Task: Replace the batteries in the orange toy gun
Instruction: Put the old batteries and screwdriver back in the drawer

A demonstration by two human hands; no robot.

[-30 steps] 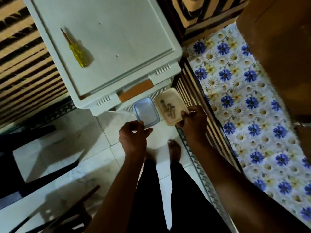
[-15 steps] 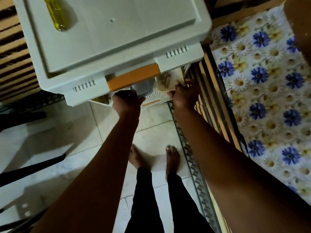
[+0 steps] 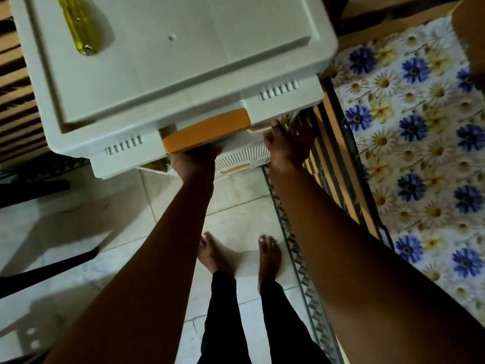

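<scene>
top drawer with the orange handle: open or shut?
Partly open. The drawer front and its orange handle jut past the cabinet top.

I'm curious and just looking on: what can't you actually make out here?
- Left hand: fingers hidden under the orange drawer handle, head view; grip unclear.
- Right hand: fingertips hidden beneath the cabinet's edge.
- Yellow screwdriver: tip cut off by the top edge.
- Drawer contents: hidden by the cabinet top.

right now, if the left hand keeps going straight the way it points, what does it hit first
Probably the drawer front: the left hand reaches in just under the orange handle of the white drawer unit, fingers hidden there. Depth is unclear.
</scene>
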